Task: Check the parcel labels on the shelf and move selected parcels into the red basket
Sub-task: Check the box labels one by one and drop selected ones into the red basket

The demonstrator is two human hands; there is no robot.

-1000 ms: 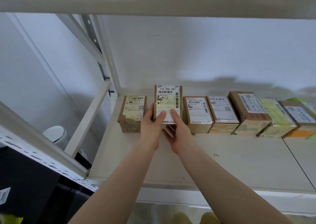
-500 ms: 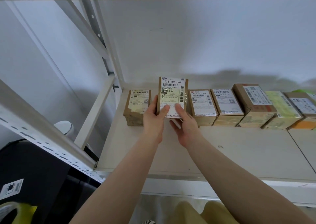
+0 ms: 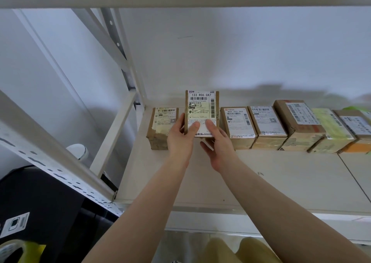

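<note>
- Since half a second ago the held parcel (image 3: pixel 202 113) has kept its pose, tipped up with its label facing the camera; both hands grip it as before, and only the view has shifted a little
- Its white label reads "133 R06 0A7" above a barcode; smaller print lies below, too fine to read; it is raised above the shelf (image 3: pixel 261 182), between two parcels in the row
- Parcel just right of it (image 3: pixel 237 127) reads "866 303 666" on its label; the leftmost parcel (image 3: pixel 163 127) carries a worn label with a barcode and a QR code, digits unclear
- Left hand (image 3: pixel 179 140) is curled on the held parcel's left edge, thumb pressed on the label's lower part; right hand (image 3: pixel 217 146) cups the bottom right, thumb on the label, fingers underneath
- Count: one parcel in hand; six more lie in the row on the shelf, the far-right ones cut by the frame edge; two hands
</note>
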